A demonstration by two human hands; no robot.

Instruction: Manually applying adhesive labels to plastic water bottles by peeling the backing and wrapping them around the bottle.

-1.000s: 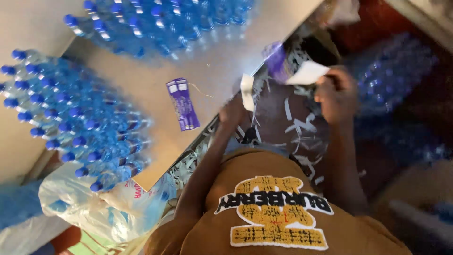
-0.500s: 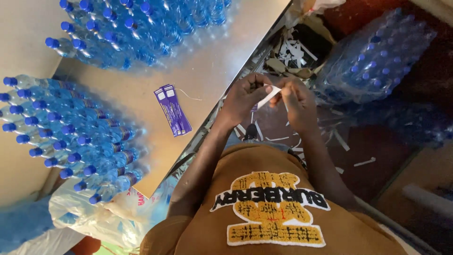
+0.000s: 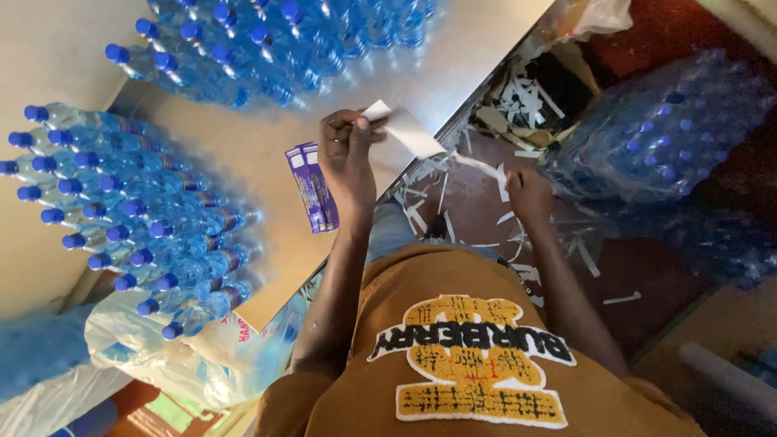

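Left hand [image 3: 346, 154], centre frame, pinches a white label [image 3: 402, 129] above the table [image 3: 380, 77]. Right hand [image 3: 528, 193] grips a white backing strip [image 3: 484, 167] — purple labels [image 3: 312, 186] lie left, beside bottled water packs [image 3: 137, 210].

Single head-worn camera looking steeply down, sitting close above the person's chest, counter [image 3: 243, 146] lying toward eleven o'clock, floor [image 3: 647, 283] toward three o'clock

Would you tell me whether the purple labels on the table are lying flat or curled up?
Flat. The purple labels lie side by side on the table, beside the left hand.
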